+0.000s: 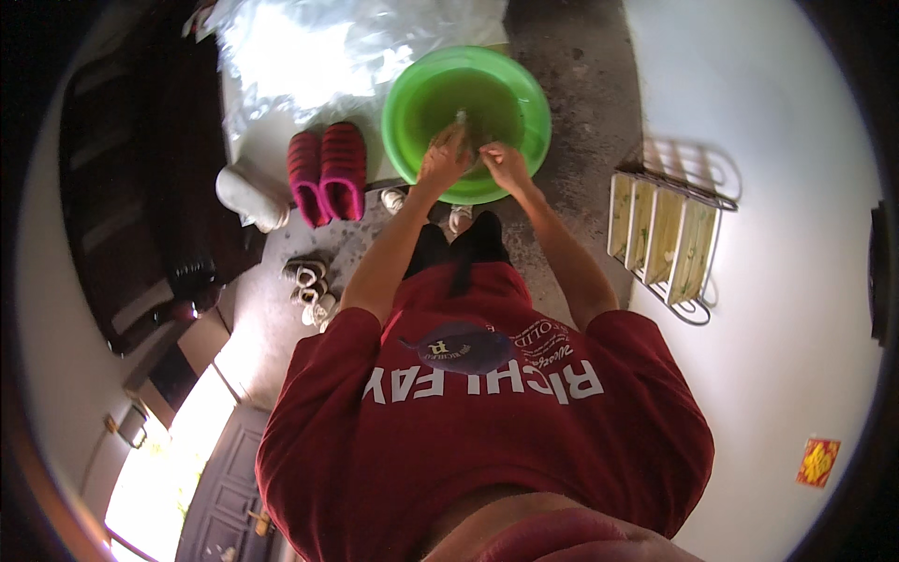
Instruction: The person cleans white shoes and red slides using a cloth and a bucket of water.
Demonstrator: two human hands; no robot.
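Observation:
A round green plastic basin (pixel 397 151) stands before me, holding murky greenish liquid (pixel 491 91). My left hand (pixel 447 156) reaches over its near side with the fingers pointing down into it. At those fingertips shows a small pale, glinting thing (pixel 461 116); whether I grip it is unclear. My right hand (pixel 504 164) is just to the right, inside the near rim, fingers curled with the tips toward the left hand. Between the hands something small and greyish may be present, too blurred to name.
Red-and-black striped slippers (pixel 324 172) lie left of the basin, near crumpled clear plastic sheeting (pixel 316 63). Several shoes (pixel 307 281) sit on the concrete floor (pixel 576 91). At right, a small tiered rack (pixel 664 232) stands against the white wall (pixel 772 316). A panelled door (pixel 228 485) is lower left.

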